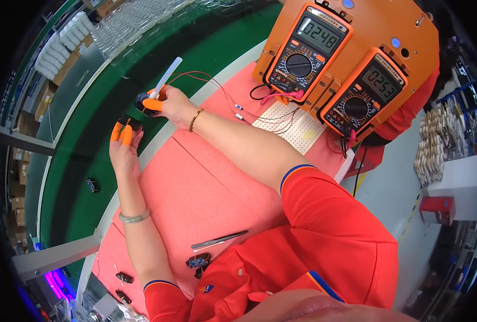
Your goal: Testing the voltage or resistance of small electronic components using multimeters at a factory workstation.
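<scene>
Both my hands reach out over the green conveyor belt (pixel 69 198), with orange finger cots on their fingertips. My left hand (pixel 125 144) is closed on a small black part (pixel 129 122), pinched between the covered fingers. To its upper right, my right hand (pixel 170 103) grips a small dark part (pixel 148 105). A translucent white stick (pixel 166 78) slants up from that same hand; whether it is held or attached cannot be made out. Thin red wires (pixel 209 76) run from beside my right hand towards the multimeters.
Two orange multimeters (pixel 298 64) (pixel 359 104) stand on an orange panel at the right, by a white perforated board (pixel 287 129). On the pink mat (pixel 195 198) lie tweezers (pixel 219 240) and small black-blue parts (pixel 198 261). Another small part (pixel 92 185) sits on the belt.
</scene>
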### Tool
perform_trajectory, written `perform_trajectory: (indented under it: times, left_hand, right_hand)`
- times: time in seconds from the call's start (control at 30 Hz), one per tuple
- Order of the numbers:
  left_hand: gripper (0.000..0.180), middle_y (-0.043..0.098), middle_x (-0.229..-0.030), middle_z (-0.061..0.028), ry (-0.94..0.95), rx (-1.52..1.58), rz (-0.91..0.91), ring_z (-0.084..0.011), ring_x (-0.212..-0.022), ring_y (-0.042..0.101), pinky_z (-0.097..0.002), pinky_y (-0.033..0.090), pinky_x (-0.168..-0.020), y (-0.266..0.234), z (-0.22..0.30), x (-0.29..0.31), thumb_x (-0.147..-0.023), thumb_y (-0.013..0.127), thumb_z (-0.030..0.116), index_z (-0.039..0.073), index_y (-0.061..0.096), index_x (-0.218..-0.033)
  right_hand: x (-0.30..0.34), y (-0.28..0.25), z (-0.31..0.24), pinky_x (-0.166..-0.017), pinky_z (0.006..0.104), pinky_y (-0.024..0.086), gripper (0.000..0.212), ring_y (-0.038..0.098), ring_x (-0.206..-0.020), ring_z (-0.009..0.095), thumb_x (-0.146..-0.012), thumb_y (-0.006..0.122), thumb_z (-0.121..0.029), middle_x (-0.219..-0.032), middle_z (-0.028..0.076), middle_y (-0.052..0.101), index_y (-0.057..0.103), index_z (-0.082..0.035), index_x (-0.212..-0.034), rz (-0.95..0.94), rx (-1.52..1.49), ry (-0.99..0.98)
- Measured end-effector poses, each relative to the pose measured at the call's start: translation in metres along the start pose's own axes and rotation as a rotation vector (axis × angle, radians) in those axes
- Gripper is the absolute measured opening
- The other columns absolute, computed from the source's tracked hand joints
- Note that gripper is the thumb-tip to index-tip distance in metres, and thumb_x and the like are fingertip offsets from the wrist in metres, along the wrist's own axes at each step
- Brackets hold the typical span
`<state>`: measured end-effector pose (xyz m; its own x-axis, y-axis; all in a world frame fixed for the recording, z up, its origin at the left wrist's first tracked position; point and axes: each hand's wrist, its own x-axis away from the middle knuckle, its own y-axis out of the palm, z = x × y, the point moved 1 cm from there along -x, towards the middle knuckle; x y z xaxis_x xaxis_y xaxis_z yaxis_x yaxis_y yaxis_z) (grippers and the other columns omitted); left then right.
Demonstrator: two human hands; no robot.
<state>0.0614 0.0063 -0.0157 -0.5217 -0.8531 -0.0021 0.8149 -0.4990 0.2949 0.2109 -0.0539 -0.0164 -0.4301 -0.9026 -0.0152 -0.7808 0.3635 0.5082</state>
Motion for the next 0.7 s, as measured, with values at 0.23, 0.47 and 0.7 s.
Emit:
perform_trajectory:
  times: [0.23,0.47,0.7]
  left_hand:
    - [0.03,0.05,-0.102,-0.0133,-0.042,0.059,-0.052,-0.0216,-0.092,0.052,-0.029,0.045,-0.082,-0.002,-0.003,0.003,-0.084,0.042,0.006,-0.004,0.038,-0.111]
    - [0.027,0.052,-0.1,-0.0117,-0.043,0.108,-0.081,-0.0211,-0.09,0.053,-0.0294,0.046,-0.079,0.007,0.0,0.007,-0.083,0.044,0.007,-0.002,0.041,-0.108]
    - [0.026,0.053,-0.1,-0.0096,-0.035,0.166,-0.113,-0.0182,-0.09,0.053,-0.0293,0.046,-0.077,0.0,-0.002,0.006,-0.082,0.047,0.007,-0.001,0.044,-0.106]
  right_hand:
    - [0.004,0.001,0.0,-0.065,0.0221,0.045,0.026,0.051,-0.074,0.01,-0.074,0.06,-0.006,-0.083,0.006,0.052,0.049,0.002,-0.096,0.02,0.092,-0.04]
    - [0.002,0.002,0.002,-0.066,0.0207,0.043,0.028,0.05,-0.072,0.009,-0.071,0.062,-0.004,-0.082,0.006,0.052,0.049,0.002,-0.095,-0.006,0.138,-0.055]
    - [0.0,0.003,0.005,-0.066,0.0216,0.044,0.028,0.051,-0.074,0.01,-0.071,0.062,-0.003,-0.081,0.006,0.052,0.049,0.002,-0.095,0.025,0.166,-0.077]
